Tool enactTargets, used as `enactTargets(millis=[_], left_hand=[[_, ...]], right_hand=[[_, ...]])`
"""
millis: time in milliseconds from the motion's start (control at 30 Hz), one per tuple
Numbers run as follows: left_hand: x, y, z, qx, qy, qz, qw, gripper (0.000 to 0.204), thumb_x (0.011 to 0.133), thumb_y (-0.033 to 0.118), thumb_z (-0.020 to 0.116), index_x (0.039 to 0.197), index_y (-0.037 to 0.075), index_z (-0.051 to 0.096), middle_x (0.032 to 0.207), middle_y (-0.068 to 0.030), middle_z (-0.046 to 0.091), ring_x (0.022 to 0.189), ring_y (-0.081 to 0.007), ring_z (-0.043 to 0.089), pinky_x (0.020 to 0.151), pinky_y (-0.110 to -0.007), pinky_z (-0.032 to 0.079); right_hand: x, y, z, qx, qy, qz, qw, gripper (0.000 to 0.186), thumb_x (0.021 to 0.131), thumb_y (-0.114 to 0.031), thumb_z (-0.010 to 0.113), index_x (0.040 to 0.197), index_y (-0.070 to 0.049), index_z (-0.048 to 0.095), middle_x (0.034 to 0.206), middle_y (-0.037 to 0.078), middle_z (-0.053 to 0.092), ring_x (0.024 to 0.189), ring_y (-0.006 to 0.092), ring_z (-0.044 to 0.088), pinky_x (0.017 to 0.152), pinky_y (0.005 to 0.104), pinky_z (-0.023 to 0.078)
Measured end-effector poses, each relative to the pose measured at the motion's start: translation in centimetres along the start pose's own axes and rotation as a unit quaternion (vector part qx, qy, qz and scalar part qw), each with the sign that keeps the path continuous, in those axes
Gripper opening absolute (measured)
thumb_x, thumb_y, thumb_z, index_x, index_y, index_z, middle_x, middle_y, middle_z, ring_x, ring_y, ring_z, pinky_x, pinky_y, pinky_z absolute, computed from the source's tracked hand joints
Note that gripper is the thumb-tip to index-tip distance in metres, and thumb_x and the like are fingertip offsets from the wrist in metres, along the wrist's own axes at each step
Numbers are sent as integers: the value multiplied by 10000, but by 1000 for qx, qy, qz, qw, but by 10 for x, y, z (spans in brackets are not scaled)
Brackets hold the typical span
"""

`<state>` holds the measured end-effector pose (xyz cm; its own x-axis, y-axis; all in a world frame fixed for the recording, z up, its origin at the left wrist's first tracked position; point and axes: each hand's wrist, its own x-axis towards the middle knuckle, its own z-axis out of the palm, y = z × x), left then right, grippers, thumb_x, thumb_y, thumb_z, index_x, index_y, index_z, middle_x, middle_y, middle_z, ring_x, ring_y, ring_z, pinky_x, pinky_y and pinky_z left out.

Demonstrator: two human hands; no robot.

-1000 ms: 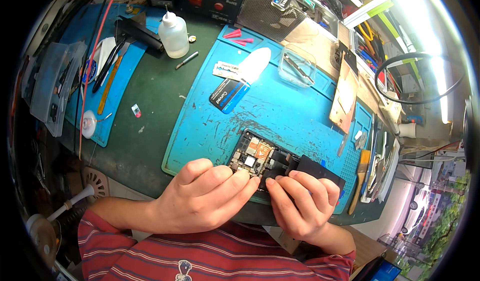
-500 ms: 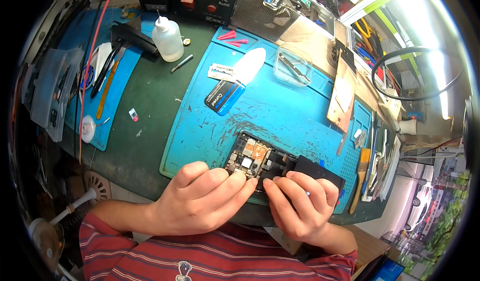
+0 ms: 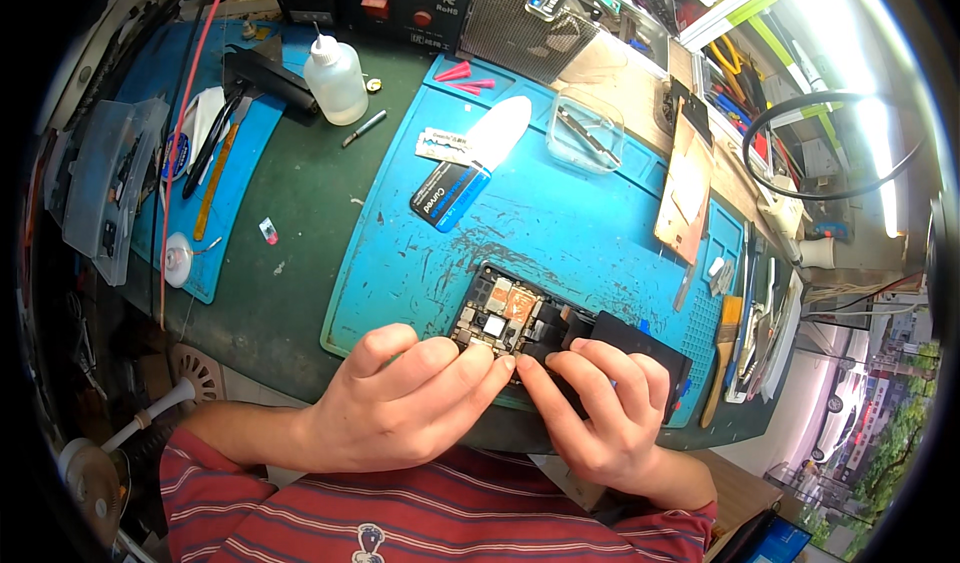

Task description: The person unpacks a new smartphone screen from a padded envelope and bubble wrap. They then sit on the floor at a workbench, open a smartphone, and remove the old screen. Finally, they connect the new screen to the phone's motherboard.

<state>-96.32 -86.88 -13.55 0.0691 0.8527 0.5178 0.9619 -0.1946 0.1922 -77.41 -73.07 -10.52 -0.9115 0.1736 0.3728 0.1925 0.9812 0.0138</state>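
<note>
An opened phone [image 3: 515,305] lies tilted at the near edge of the blue mat, its circuit board bare at the left end. The board shows copper-coloured patches and a small white square; the right part of the phone is black. My left hand [image 3: 405,403] is closed at the phone's near left edge, fingers curled and fingertips against the board side. On the near middle edge, my right hand [image 3: 605,408] has its fingertips pressed to the phone, close to the left fingertips. Whatever small part may be between the fingertips is hidden.
The blue mat [image 3: 400,273] bears a razor blade [image 3: 443,145], a white-and-blue curved pry card [image 3: 452,195], pink nozzles [image 3: 455,71] and a clear box [image 3: 585,133]. A dropper bottle [image 3: 337,83] stands beyond, left. Along the right lie a brush [image 3: 725,343] and slim tools.
The fingertips of my right hand have shifted slightly left along the phone's edge, closer to my left hand, with one finger straighter. My left hand and the phone have barely moved.
</note>
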Motion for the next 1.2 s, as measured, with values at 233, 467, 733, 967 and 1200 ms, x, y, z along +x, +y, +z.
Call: enactTargets(millis=[233,467,733,967,1200], left_hand=[[-1,0,0,-1,1,0,1000,363,783,182,708,1125,93,791,1125,2,670,886,-133,536,826,-334,358],[0,0,-2,17,-17,5,1000,275,838,199,723,1089,105,786,1100,29,658,950,-109,556,889,-329,367],[0,0,-2,13,-21,5,1000,281,837,200,711,1088,97,782,1104,27,660,949,-106,559,885,-326,365],[-1,-2,-3,10,-18,9,1000,292,839,200,704,1098,89,780,1111,22,662,957,-110,563,891,-326,371],[-2,-1,-2,14,-3,-2,1000,296,849,194,692,1118,105,778,1138,23,653,990,-119,552,890,-327,374]], right_hand=[[1,0,0,9,-9,2,1000,282,797,-135,728,1067,-157,802,1022,-3,669,989,167,661,794,327,423],[1,0,0,10,-10,5,1000,284,801,-133,727,1074,-155,800,1027,-4,666,996,167,661,789,327,428],[1,0,1,16,-14,7,1000,285,801,-137,732,1077,-156,800,1030,-3,663,1000,166,659,791,325,427],[2,0,0,20,-13,9,1000,280,794,-147,737,1067,-153,799,1024,-3,660,999,168,661,793,323,424],[0,0,1,6,29,-5,1000,214,856,-183,759,1059,-126,794,1041,11,709,997,179,664,804,330,421]])
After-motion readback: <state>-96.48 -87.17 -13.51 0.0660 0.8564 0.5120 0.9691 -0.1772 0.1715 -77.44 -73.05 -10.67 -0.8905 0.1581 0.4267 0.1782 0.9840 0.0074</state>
